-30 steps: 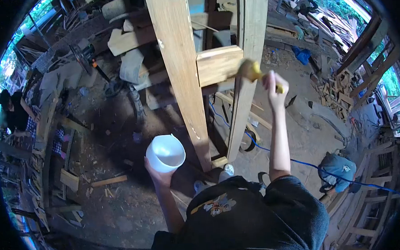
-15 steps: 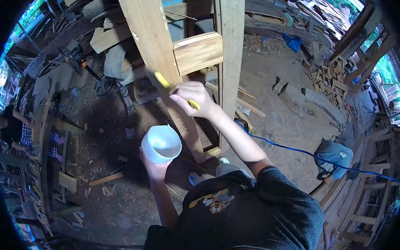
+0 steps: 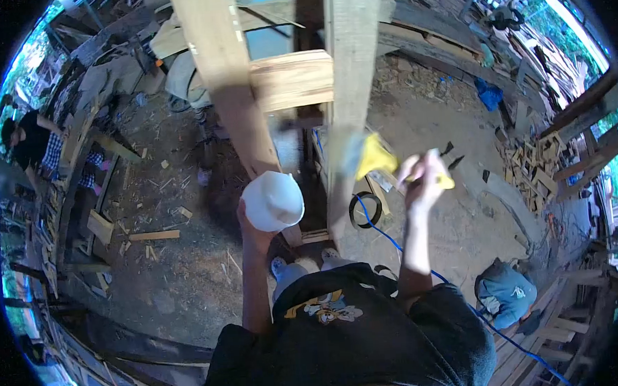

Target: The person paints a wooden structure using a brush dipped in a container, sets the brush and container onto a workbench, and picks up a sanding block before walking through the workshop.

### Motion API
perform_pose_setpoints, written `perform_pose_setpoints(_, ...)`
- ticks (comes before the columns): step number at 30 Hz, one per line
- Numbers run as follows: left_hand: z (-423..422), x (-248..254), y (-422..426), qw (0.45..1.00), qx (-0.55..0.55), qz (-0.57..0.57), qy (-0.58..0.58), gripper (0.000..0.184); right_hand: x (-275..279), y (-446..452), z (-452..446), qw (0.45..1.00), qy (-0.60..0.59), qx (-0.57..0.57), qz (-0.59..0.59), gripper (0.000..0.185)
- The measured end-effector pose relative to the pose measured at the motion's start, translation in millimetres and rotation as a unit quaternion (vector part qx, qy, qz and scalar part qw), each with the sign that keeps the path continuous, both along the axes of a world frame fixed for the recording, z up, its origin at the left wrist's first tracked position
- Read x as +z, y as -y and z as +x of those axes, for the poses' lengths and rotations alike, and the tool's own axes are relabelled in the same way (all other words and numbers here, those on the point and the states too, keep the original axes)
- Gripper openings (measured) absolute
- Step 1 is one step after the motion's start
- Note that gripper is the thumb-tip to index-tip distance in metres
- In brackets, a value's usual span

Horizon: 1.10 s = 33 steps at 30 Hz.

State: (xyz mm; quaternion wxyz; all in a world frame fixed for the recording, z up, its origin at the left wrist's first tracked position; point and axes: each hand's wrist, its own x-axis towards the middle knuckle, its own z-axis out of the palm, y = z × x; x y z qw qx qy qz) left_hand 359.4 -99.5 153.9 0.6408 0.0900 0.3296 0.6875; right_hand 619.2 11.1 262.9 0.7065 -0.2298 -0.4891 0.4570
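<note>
My left hand is wrapped around a white plastic cup-like container, tilted so its inside shows. My right hand is closed on a yellow-handled paintbrush, smeared by motion. The brush's blurred grey tip is at the right post of a wooden frame; whether it touches cannot be made out. A left post and a striped crosspiece make up more of this frame, which stands before me. The white container overlaps the foot of the left post in view.
A blue cable runs across the floor on my right, near a dark ring. A grey-blue cloth bundle lies further right. Wood offcuts are piled beyond. At far left is another person.
My right hand has swung right with the paintbrush, from the left post to the right post. The white container has moved right and slightly up in view. The camera view has shifted.
</note>
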Motion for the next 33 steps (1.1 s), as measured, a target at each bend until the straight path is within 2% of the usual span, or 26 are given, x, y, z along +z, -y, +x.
perform_pose_setpoints(1,13.0,-0.4,-6.0,1.000,-0.010,0.011,-0.003,0.068,-6.9,14.5,-7.5,0.995,-0.036,0.081,-0.052,0.038)
perform_pose_setpoints(2,25.2,1.2,-14.1,0.999,-0.034,0.042,0.003,0.065,-6.9,29.1,-18.1,0.990,0.028,0.090,-0.100,0.036)
perform_pose_setpoints(3,36.3,0.0,-16.9,0.998,-0.047,0.038,0.002,0.065,-17.9,36.3,-25.0,0.975,0.149,0.094,-0.138,0.034)
perform_pose_setpoints(4,44.9,-3.1,-18.2,0.979,-0.087,0.059,-0.176,0.067,-23.2,45.0,-31.7,0.966,0.232,0.077,-0.080,0.032)
perform_pose_setpoints(5,48.8,-6.9,-20.3,0.926,-0.125,0.085,-0.346,0.069,-24.0,52.7,-38.4,0.947,0.315,0.059,-0.024,0.029)
perform_pose_setpoints(6,49.2,-13.8,-25.7,0.900,-0.143,0.083,-0.402,0.067,-25.0,60.5,-41.7,0.954,0.286,0.084,-0.030,0.028)
perform_pose_setpoints(7,47.5,-18.3,-28.6,0.898,-0.156,0.084,-0.402,0.067,-25.6,68.9,-43.7,0.960,0.257,0.110,-0.036,0.026)
perform_pose_setpoints(9,45.0,-4.1,-35.5,0.972,-0.156,0.092,-0.147,0.064,-27.1,82.3,-46.4,0.980,0.138,0.131,-0.054,0.031)
perform_pose_setpoints(10,39.6,15.0,-31.1,0.971,-0.189,0.129,0.062,0.059,-27.5,85.3,-46.6,0.978,0.108,0.143,-0.106,0.032)
perform_pose_setpoints(11,35.5,23.5,-23.8,0.978,-0.179,0.082,0.069,0.056,-27.3,86.2,-46.5,0.972,0.076,0.155,-0.157,0.034)
perform_pose_setpoints(12,29.4,21.4,-21.2,0.980,-0.187,0.057,0.038,0.059,-25.7,86.6,-45.3,0.961,0.102,0.153,-0.204,0.035)
perform_pose_setpoints(13,22.3,19.1,-18.0,0.980,-0.197,0.032,0.004,0.061,-24.1,89.1,-52.8,0.964,0.166,0.077,-0.194,0.034)
perform_pose_setpoints(15,3.1,15.9,-3.8,0.971,-0.236,0.027,-0.036,0.062,-28.6,105.4,-65.2,0.952,0.190,-0.002,-0.242,0.029)
perform_pose_setpoints(17,-39.2,4.0,27.8,0.958,-0.275,0.008,-0.077,0.062,-62.3,137.6,-99.1,0.958,0.216,-0.134,-0.135,0.021)
perform_pose_setpoints(18,-55.9,-3.2,41.7,0.947,-0.307,0.000,-0.093,0.063,-73.4,153.4,-114.1,0.954,0.212,-0.153,-0.149,0.015)
perform_pose_setpoints(21,-96.1,-10.6,81.3,0.930,-0.348,-0.042,-0.108,0.065,-102.9,203.4,-165.9,0.948,0.143,-0.073,-0.275,0.033)
perform_pose_setpoints(22,-109.7,-18.0,95.5,0.927,-0.350,-0.062,-0.120,0.065,-119.8,217.0,-179.5,0.947,0.112,0.000,-0.300,0.041)
perform_pose_setpoints(23,-111.6,-19.1,99.6,0.923,-0.351,-0.084,-0.132,0.065,-125.5,222.0,-186.0,0.940,0.028,0.059,-0.334,0.043)
perform_pose_setpoints(27,-162.4,-33.2,151.0,0.953,-0.279,-0.094,-0.077,0.064,-120.5,251.7,-235.9,0.924,0.104,0.122,-0.348,0.045)
perform_pose_setpoints(29,-176.2,-26.3,177.0,0.968,-0.213,-0.120,0.052,0.055,-116.9,257.9,-249.9,0.907,0.162,0.141,-0.362,0.046)
perform_pose_setpoints(30,-178.7,-41.5,187.4,0.975,-0.184,-0.113,0.053,0.055,-114.8,256.4,-252.3,0.909,0.198,0.146,-0.337,0.044)
perform_pose_setpoints(31,-184.4,-66.7,203.3,0.977,-0.164,0.008,-0.133,0.060,-108.2,262.8,-257.4,0.909,0.232,0.147,-0.313,0.043)
perform_pose_setpoints(32,-187.9,-79.9,222.3,0.930,-0.141,0.118,-0.318,0.073,-101.2,271.2,-262.9,0.906,0.239,0.168,-0.307,0.043)
perform_pose_setpoints(33,-191.0,-72.3,241.6,0.933,-0.125,0.112,-0.320,0.073,-95.6,279.7,-270.5,0.902,0.276,0.177,-0.281,0.039)
